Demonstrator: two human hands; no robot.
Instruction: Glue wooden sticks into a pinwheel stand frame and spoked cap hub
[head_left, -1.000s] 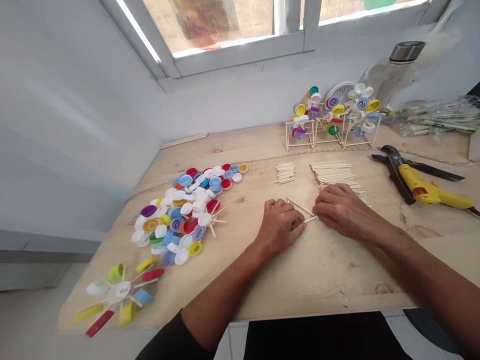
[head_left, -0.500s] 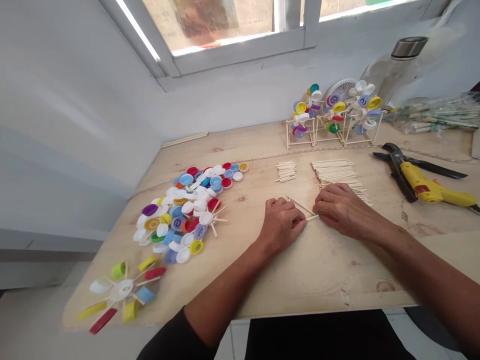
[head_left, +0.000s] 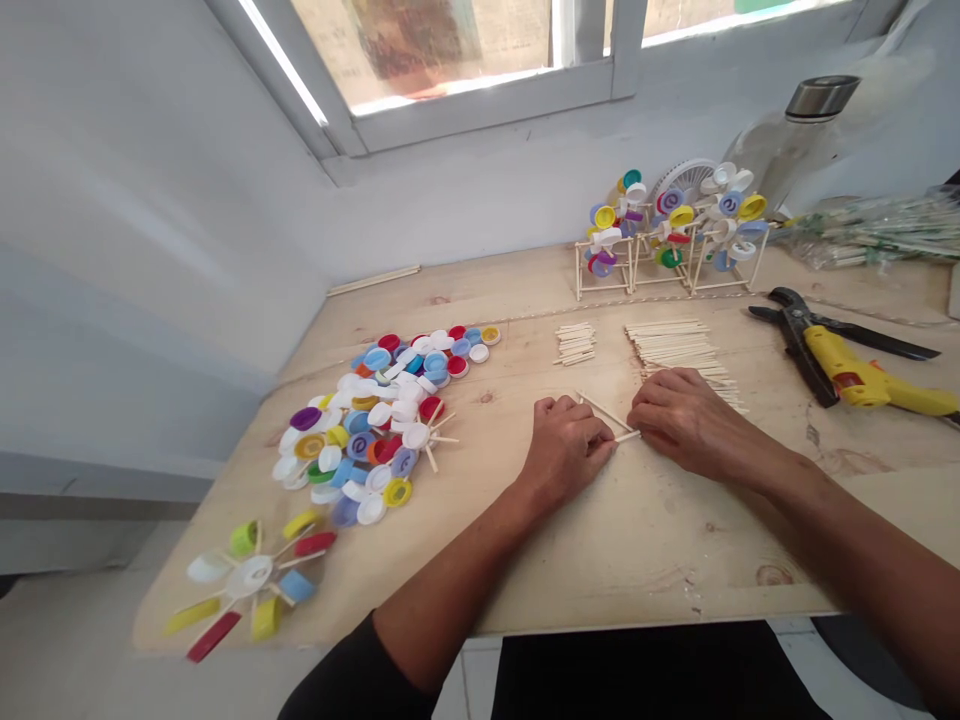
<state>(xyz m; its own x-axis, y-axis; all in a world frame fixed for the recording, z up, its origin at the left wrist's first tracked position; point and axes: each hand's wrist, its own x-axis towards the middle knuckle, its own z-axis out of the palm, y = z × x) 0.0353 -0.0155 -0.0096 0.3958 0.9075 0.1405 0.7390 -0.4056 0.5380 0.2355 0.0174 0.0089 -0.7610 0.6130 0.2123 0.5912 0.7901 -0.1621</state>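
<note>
Thin wooden sticks (head_left: 604, 410) meet at angles on the table between my two hands, part of them hidden by the fingers. My left hand (head_left: 564, 448) is closed, thumb and fingers pinching the left end of the nearest stick. On the other side my right hand (head_left: 679, 418) is closed at the right corner, where the sticks come together. Just beyond my right hand lies a large row of loose sticks (head_left: 667, 345). A smaller bundle of short sticks (head_left: 576, 343) rests to its left.
Bottle caps (head_left: 375, 420) are heaped on the left, near a cap wheel (head_left: 251, 577) with stick spokes. Small cap-and-stick wheels on frames (head_left: 671, 265) stand at the back. A yellow glue gun (head_left: 862, 375) and black-handled cutters (head_left: 802, 340) lie right, below a glass bottle (head_left: 772, 155).
The whole view has shifted slightly. Both hands keep the same place and grip on the sticks.
</note>
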